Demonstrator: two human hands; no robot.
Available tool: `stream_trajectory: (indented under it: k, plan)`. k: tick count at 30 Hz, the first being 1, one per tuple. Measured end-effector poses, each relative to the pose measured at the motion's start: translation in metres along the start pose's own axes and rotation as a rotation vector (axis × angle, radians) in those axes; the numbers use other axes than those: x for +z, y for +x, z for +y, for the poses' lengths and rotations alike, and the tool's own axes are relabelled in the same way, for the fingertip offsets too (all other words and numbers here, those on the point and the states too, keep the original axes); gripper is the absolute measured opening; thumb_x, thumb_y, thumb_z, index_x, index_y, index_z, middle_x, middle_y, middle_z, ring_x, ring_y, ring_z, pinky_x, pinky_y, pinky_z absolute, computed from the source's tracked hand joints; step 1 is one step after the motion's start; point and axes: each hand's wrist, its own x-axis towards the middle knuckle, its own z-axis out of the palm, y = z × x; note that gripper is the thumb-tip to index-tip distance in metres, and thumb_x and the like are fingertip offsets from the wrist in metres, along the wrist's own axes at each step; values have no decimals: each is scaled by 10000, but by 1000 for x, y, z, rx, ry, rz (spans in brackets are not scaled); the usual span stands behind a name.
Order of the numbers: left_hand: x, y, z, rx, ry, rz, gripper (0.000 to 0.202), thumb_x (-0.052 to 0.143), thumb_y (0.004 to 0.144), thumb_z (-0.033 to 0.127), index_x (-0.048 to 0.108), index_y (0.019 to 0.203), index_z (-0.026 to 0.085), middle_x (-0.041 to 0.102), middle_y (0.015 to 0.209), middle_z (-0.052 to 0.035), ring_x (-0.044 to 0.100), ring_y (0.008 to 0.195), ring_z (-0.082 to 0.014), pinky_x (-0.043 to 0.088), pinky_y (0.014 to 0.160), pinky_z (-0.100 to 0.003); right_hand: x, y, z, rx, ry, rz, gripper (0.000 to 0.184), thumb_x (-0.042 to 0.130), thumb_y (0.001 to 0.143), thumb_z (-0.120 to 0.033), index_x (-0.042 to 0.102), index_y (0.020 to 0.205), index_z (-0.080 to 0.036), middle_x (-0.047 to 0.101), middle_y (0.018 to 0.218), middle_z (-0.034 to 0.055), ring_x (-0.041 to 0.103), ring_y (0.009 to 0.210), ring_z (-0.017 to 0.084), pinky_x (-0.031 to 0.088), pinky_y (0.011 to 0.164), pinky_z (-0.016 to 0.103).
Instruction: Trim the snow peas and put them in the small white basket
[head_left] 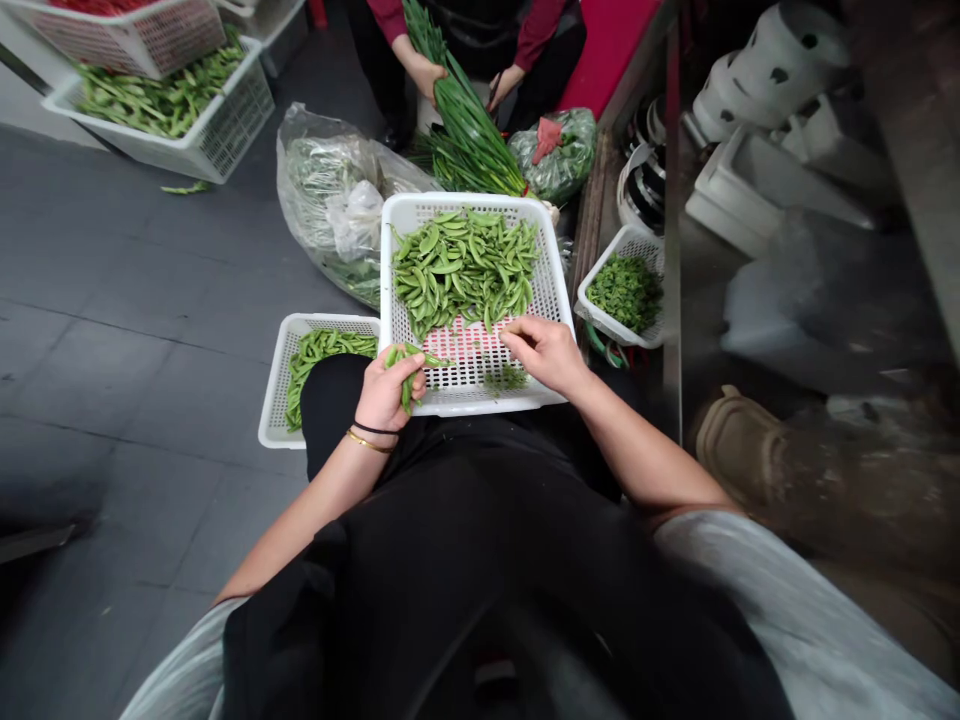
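Observation:
A white plastic basket (487, 408) rests on my lap, with a heap of flat green pods (465, 262) toward its far side. Several green pods (408, 375) are gripped in my left hand (381, 396), above the basket's near left corner. On the right, my right hand (551, 353) hovers over the near part of the basket with thumb and fingers pinched together. Whatever may be between those fingertips is too small to make out. Small green scraps (507, 378) lie on the basket's floor under that hand.
Another basket (271, 400) of pods stands by my left knee. Leafy greens fill a small basket (630, 290) at right. Beyond are plastic bags (330, 200) of greens and a co-worker's hands (424, 75) holding long green stalks (469, 120). Stacked crates (225, 130) stand far left.

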Motion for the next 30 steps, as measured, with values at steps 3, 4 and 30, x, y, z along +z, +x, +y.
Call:
stream_trajectory:
  k: [3,4,30]
  plan:
    - [3,-2,-4,51,104,-17,317,730,629,202,425,710,184,432,471,93,400,363,-55,292,353,-178,5,2,-7,-25,34,-165,341,528,869,-369,552,1139,-163,651,950,53,583,757,137,428,695,253]
    - [3,-3,-4,65,165,-28,284,713,656,223,440,725,185,428,464,92,394,357,-59,298,356,-185,10,3,-11,-62,0,-237,347,515,879,-366,545,1155,-159,650,971,62,583,783,143,419,700,253]
    - [-18,8,12,-107,-8,-240,413,780,599,435,479,622,153,453,474,38,424,420,-66,276,336,-149,58,57,75,408,-581,-627,461,419,900,-430,669,1064,-79,663,1078,192,618,979,255,436,752,295]
